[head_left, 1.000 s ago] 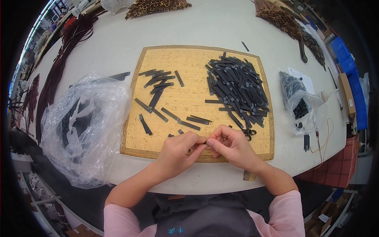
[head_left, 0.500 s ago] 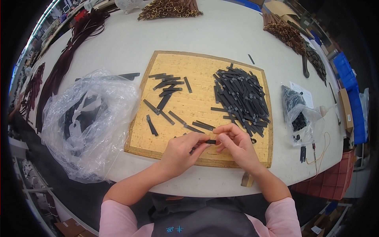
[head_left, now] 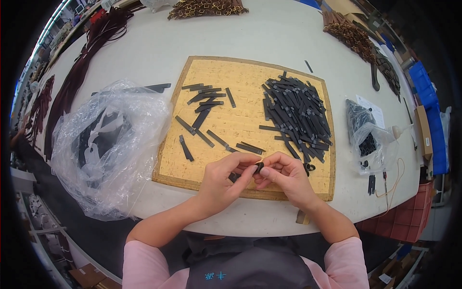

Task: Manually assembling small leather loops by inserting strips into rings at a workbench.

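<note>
Over the near edge of a yellow board point(head_left: 245, 70), my left hand point(head_left: 216, 183) and my right hand point(head_left: 291, 183) meet with closed fingertips. Between them they pinch a short black strip point(head_left: 260, 166), curled into a small loop; the fingers cover part of it. Several loose black strips point(head_left: 209, 95) lie scattered on the board's left half. A dense pile of similar strips point(head_left: 301, 118), many with a greyish end, covers the right side. Small black loops point(head_left: 310, 167) rest beside my right hand.
To the left sits a clear plastic bag point(head_left: 139, 130) with dark contents. Long dark-brown straps point(head_left: 77, 79) stretch behind it. Bundles with brass buckles point(head_left: 207, 9) lie at the far edge. A smaller bag of black pieces point(head_left: 363, 130) is at right, above a red crate point(head_left: 397, 219).
The strip between my fingertips, straighter before, is now curled into a loop. My right fingers have closed in on it, nearer to my left hand.
</note>
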Tool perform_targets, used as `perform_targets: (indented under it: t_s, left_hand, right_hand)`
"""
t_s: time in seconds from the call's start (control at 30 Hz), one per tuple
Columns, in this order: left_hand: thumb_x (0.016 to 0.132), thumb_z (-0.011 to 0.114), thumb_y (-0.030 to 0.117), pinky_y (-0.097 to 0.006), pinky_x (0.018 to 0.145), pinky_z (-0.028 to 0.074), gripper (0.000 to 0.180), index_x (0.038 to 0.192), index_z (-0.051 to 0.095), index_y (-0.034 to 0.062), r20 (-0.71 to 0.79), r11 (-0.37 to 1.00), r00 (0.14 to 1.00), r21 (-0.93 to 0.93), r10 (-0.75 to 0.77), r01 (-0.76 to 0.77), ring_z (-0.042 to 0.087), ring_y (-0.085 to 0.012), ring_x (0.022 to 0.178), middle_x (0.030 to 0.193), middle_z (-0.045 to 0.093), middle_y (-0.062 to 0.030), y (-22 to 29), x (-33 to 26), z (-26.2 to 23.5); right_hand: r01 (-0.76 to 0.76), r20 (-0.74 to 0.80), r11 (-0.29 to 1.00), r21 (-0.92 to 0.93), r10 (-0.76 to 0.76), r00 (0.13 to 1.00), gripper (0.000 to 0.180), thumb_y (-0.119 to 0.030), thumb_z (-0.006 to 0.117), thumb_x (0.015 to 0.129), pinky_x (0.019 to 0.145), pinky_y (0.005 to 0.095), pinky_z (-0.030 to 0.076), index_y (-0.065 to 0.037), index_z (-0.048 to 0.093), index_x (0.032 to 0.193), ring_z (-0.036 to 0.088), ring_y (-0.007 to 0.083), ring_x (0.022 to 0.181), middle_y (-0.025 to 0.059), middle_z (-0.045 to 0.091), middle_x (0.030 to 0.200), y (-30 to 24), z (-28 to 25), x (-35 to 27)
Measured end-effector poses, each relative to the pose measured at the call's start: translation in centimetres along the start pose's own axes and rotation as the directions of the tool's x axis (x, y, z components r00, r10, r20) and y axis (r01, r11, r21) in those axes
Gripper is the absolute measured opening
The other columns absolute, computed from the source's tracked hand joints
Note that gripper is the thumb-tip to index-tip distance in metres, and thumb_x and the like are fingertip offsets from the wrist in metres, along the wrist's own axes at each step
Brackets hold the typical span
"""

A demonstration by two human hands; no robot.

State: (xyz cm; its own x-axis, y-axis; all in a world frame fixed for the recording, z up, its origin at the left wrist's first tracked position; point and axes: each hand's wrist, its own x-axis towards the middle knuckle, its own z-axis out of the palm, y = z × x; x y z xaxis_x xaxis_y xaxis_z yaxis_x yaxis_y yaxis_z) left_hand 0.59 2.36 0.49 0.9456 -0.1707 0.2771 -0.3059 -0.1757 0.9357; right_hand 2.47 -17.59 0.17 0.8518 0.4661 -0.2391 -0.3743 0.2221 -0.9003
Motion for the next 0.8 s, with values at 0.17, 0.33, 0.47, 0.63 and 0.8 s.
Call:
perform_targets:
  t_s: [0.17,0.33,0.47,0.63,0.8]
  left_hand:
    - [0.089,0.069,-0.005,-0.03,0.076,0.061,0.028,0.116,0.065,-0.0018,-0.006,0.998,0.998,-0.008,0.058,-0.058,0.074,-0.0201,0.086,0.099,0.071,-0.0119,0.5,-0.5,0.1]
    - [0.088,0.071,-0.007,-0.028,0.081,0.06,0.02,0.108,0.069,-0.0022,0.011,0.998,0.999,0.032,0.051,-0.051,0.074,-0.0176,0.091,0.103,0.072,-0.0109,0.8,-0.6,-0.5]
    - [0.088,0.072,-0.006,-0.027,0.08,0.06,0.016,0.103,0.069,-0.0024,0.018,0.999,1.0,-0.038,-0.002,0.003,0.073,-0.0163,0.089,0.102,0.072,-0.0107,0.2,-0.5,-0.5]
    - [0.088,0.071,-0.004,-0.029,0.073,0.058,0.015,0.102,0.066,-0.0031,0.028,0.999,0.999,-0.042,-0.024,0.025,0.073,-0.0203,0.084,0.092,0.07,-0.012,-0.2,-0.1,-0.5]
    - [0.09,0.069,-0.004,-0.028,0.074,0.056,0.013,0.102,0.064,-0.0042,0.088,0.998,0.995,-0.051,-0.04,0.045,0.072,-0.0191,0.081,0.091,0.069,-0.0121,-0.9,0.0,-0.3]
  right_hand:
    - [-0.075,0.024,0.984,0.159,0.072,0.997,0.012,-0.011,0.062,0.101,0.072,0.0304,0.061,-0.002,0.062,0.109,0.07,0.0153,0.081,0.0088,0.07,0.091,0.2,-0.8,0.2]
    - [-0.103,0.099,0.972,0.211,0.084,0.992,0.013,-0.015,0.064,0.101,0.072,0.0291,0.059,-0.005,0.064,0.11,0.068,0.0124,0.081,0.0059,0.07,0.092,0.4,-1.2,0.3]
    - [-0.09,0.07,0.983,0.16,0.08,0.994,0.011,-0.012,0.065,0.1,0.073,0.0292,0.059,-0.004,0.064,0.107,0.067,0.0124,0.081,0.0061,0.07,0.092,0.2,-0.8,0.3]
    - [-0.092,0.067,0.987,0.132,0.084,0.994,0.01,-0.011,0.066,0.099,0.074,0.0292,0.059,-0.003,0.064,0.104,0.068,0.0133,0.082,0.0078,0.07,0.093,0.1,-0.9,0.5]
    - [-0.089,0.067,0.995,0.043,0.086,0.994,0.006,-0.007,0.063,0.1,0.076,0.0298,0.062,-0.001,0.06,0.1,0.072,0.0156,0.084,0.0114,0.071,0.093,-0.1,-0.8,0.4]
